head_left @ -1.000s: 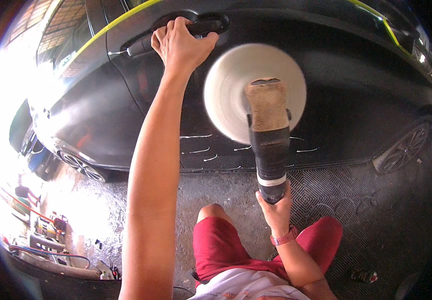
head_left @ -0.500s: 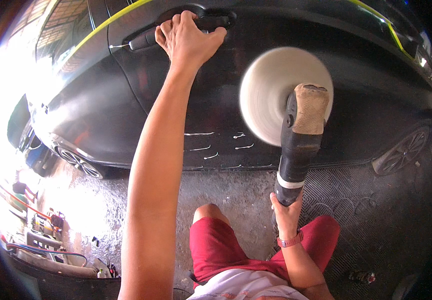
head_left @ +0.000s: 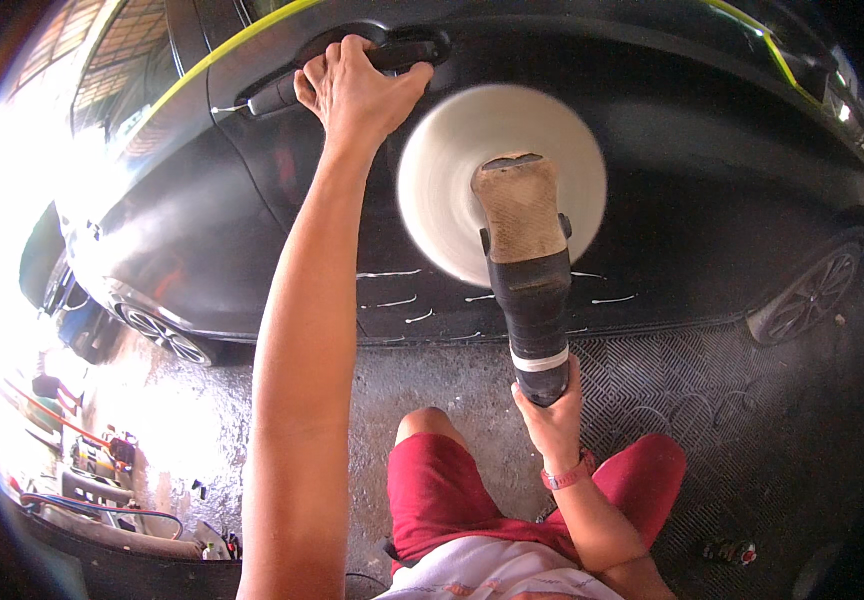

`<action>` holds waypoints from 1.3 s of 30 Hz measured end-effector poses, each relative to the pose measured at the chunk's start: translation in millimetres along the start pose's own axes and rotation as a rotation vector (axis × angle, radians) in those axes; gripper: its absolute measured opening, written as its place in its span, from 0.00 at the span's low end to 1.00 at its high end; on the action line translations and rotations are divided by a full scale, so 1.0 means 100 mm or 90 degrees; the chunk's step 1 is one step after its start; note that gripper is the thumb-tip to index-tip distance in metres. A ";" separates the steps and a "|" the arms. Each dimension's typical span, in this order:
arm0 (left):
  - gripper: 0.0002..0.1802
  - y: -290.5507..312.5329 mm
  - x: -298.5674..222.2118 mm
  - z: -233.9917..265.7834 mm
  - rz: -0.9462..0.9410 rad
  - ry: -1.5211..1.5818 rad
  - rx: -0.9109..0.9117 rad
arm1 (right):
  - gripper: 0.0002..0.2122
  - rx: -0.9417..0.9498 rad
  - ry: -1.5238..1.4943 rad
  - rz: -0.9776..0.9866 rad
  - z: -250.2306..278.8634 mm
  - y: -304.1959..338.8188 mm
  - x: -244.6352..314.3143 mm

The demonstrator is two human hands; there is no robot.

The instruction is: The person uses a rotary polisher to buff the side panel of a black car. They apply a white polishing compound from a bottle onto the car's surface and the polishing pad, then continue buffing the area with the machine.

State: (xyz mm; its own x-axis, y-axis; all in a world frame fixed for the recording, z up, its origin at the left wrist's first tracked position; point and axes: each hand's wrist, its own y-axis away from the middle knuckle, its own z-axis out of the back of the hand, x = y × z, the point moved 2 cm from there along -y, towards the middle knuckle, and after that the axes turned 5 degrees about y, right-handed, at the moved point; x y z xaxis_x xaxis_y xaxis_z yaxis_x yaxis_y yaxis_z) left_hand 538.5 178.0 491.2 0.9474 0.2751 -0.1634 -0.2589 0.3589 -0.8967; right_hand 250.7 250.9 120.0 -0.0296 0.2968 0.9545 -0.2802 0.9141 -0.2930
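Observation:
My left hand (head_left: pixel 360 92) is hooked over the door handle (head_left: pixel 407 54) of a black car, its fingers curled onto the handle and its thumb reaching to the right. Lower down, my right hand (head_left: pixel 552 412) grips the rear end of a polisher (head_left: pixel 537 290), black with a tan worn head cover. The polisher's round white pad (head_left: pixel 442 190) is blurred by spinning and faces the black car door (head_left: pixel 672 190). Whether all of the pad touches the panel is hidden. Several white streaks of compound (head_left: pixel 388 274) lie on the lower door, left and right of the polisher.
Yellow masking tape (head_left: pixel 227 42) runs along the window line. Wheels show at left (head_left: pixel 162 333) and right (head_left: pixel 812 298). Hoses and equipment (head_left: pixel 102 480) stand at the lower left by a dark container rim. A patterned mat (head_left: pixel 672 390) covers the floor at right.
The polisher and my right hand have moved left along the door, the pad closer to my left arm. White streaks at the right are uncovered. My left hand stays on the handle.

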 end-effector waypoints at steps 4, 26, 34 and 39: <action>0.44 -0.01 0.05 0.01 0.005 0.003 0.004 | 0.35 -0.027 -0.036 -0.031 0.13 0.03 0.04; 0.50 2.08 0.13 0.77 0.069 0.585 0.016 | 0.34 0.068 0.108 0.100 -0.58 -0.11 0.48; 0.59 1.95 0.14 0.72 0.158 0.492 -0.213 | 0.34 0.197 0.250 0.190 -0.26 -0.56 1.06; 0.57 1.87 -0.49 0.42 0.121 0.565 -0.237 | 0.35 0.161 0.282 0.217 0.39 -0.72 0.93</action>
State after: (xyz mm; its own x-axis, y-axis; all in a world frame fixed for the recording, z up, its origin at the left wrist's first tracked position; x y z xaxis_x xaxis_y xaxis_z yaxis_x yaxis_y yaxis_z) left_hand 435.4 269.2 349.4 0.7324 -0.5264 -0.4318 -0.4906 0.0317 -0.8708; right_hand 230.2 202.1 232.3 0.2289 0.6970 0.6796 -0.5462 0.6698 -0.5030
